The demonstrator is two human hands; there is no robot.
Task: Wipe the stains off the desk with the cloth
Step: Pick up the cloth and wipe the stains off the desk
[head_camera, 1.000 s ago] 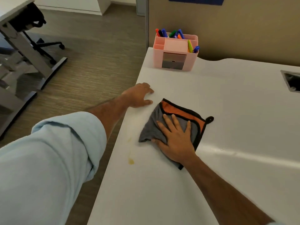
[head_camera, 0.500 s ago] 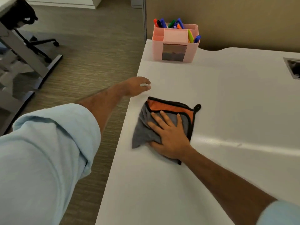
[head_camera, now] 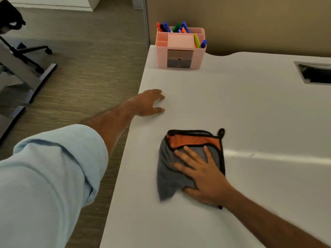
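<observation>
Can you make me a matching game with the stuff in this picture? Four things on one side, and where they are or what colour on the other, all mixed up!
Things:
1. cloth
2. pen box
3. left hand
4. right hand

Clues:
A. pink, at the far corner of the desk
B. flat on top of the cloth
C. grey and orange
D. by the desk's left edge, holding nothing

Right pairs: 1-C, 2-A, 3-D, 4-B
</observation>
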